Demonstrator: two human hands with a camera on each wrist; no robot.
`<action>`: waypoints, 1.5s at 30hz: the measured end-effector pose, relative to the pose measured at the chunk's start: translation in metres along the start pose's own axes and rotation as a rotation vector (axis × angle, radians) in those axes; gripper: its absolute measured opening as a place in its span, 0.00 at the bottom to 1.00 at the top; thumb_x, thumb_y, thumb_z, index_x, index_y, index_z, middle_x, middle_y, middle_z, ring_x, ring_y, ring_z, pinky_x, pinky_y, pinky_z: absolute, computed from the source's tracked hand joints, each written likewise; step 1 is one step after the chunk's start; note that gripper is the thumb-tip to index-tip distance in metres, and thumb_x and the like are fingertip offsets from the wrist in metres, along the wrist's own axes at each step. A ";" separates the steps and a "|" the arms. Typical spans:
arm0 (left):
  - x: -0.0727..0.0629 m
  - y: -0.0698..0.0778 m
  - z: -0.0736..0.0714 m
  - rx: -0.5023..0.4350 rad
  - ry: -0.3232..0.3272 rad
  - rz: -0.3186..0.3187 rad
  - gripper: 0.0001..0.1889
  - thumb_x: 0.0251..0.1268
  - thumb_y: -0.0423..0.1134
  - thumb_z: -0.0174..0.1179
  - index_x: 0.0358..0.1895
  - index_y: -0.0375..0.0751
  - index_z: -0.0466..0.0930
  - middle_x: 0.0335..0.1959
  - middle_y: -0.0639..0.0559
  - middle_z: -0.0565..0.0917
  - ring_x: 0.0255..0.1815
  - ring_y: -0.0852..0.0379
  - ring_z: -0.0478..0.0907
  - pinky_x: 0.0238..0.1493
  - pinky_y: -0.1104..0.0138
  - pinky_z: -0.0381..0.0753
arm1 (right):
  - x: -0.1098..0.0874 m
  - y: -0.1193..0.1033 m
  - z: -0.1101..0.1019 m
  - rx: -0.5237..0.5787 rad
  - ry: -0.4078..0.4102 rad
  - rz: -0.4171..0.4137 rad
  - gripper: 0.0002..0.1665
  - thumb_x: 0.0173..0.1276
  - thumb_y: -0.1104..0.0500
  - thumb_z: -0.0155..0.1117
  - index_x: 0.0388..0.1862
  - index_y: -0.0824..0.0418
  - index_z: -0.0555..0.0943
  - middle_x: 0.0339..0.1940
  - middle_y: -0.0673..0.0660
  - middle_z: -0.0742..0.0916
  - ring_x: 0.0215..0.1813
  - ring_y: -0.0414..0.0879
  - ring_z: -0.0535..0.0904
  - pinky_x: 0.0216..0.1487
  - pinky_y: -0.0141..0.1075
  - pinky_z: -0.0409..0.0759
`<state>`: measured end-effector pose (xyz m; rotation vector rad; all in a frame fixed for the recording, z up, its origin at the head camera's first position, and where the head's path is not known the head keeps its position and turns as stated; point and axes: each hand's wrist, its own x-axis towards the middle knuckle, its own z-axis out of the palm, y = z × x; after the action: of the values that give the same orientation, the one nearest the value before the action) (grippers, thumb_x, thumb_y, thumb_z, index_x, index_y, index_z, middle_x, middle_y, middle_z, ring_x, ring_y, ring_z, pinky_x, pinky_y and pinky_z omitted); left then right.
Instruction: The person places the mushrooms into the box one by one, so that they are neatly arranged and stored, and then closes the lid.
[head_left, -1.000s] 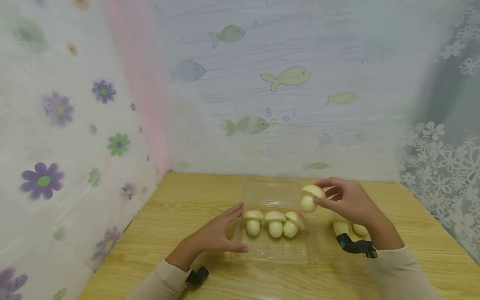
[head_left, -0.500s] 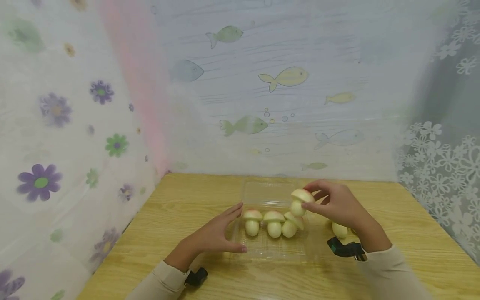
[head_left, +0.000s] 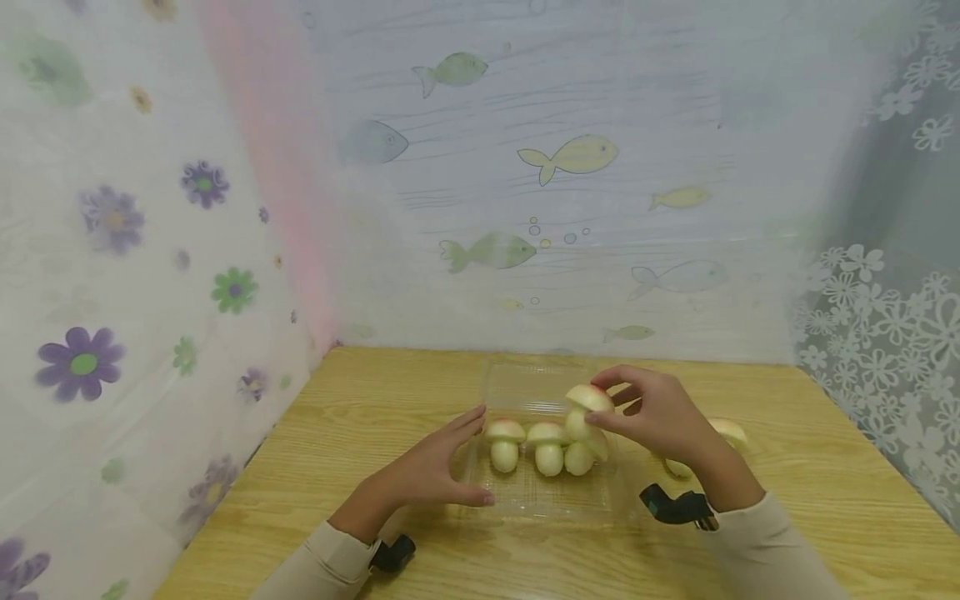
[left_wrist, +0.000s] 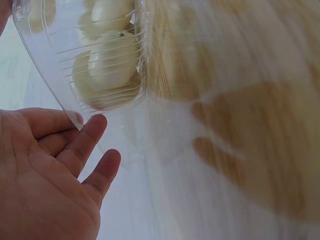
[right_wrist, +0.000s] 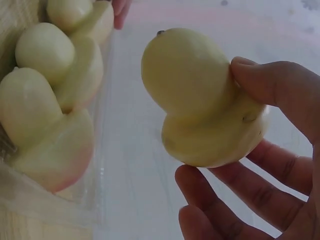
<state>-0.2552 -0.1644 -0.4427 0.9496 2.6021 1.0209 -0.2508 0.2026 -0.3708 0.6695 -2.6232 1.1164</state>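
My right hand (head_left: 648, 408) pinches a pale yellow toy mushroom (head_left: 588, 404) with a pinkish cap between thumb and fingers. In the head view it overlaps the rightmost of three similar mushrooms lying in a row in a clear plastic clamshell box (head_left: 555, 500); the right wrist view shows the held mushroom (right_wrist: 187, 75) off to the side of that row. My left hand (head_left: 427, 467) spreads along the box's left side, thumb near the front edge. In the left wrist view, the fingertips (left_wrist: 95, 125) touch the clear wall, and mushrooms (left_wrist: 112, 60) show through the plastic.
More toy mushrooms (head_left: 727, 432) lie on the wooden table (head_left: 360, 383) at right, partly hidden by my right wrist. The box's transparent lid (head_left: 525, 387) lies back behind its base. A curtain with fish (head_left: 570, 158) closes off the far side.
My right hand has moved left and slightly down with the mushroom, from beside the box to over its right end. The left hand has stayed at the box's left side.
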 end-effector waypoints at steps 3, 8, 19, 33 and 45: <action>0.000 -0.001 0.000 0.002 -0.001 0.002 0.60 0.56 0.66 0.73 0.86 0.53 0.45 0.85 0.71 0.40 0.87 0.52 0.43 0.79 0.40 0.58 | 0.000 -0.003 0.004 0.020 0.003 -0.010 0.27 0.60 0.43 0.81 0.56 0.49 0.85 0.53 0.51 0.89 0.46 0.47 0.90 0.37 0.33 0.87; 0.000 0.000 0.000 0.005 -0.002 0.007 0.60 0.57 0.65 0.74 0.86 0.51 0.46 0.85 0.70 0.40 0.87 0.52 0.43 0.80 0.40 0.58 | 0.001 -0.011 0.012 0.038 0.001 -0.027 0.26 0.60 0.44 0.81 0.55 0.50 0.85 0.52 0.50 0.89 0.47 0.47 0.89 0.39 0.33 0.87; 0.000 0.001 -0.001 0.010 0.000 0.008 0.61 0.56 0.68 0.72 0.86 0.51 0.46 0.86 0.67 0.41 0.87 0.49 0.45 0.78 0.38 0.59 | 0.001 -0.022 0.031 0.080 -0.040 -0.021 0.26 0.58 0.44 0.83 0.53 0.48 0.85 0.51 0.48 0.88 0.48 0.48 0.88 0.40 0.33 0.87; 0.000 0.004 -0.001 0.004 0.016 0.010 0.60 0.56 0.65 0.74 0.86 0.50 0.48 0.85 0.68 0.43 0.86 0.49 0.46 0.79 0.39 0.59 | 0.000 -0.033 0.050 0.069 -0.069 -0.055 0.26 0.57 0.46 0.83 0.53 0.50 0.85 0.52 0.47 0.88 0.50 0.47 0.88 0.43 0.32 0.86; 0.001 0.001 -0.001 -0.016 0.004 0.000 0.60 0.56 0.64 0.74 0.86 0.52 0.47 0.85 0.72 0.42 0.87 0.52 0.44 0.79 0.39 0.59 | -0.004 -0.045 0.078 0.193 -0.060 -0.004 0.25 0.55 0.58 0.85 0.51 0.54 0.86 0.53 0.52 0.87 0.53 0.53 0.87 0.45 0.32 0.88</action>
<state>-0.2555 -0.1638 -0.4409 0.9444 2.5933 1.0424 -0.2266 0.1201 -0.3973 0.7571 -2.5831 1.3816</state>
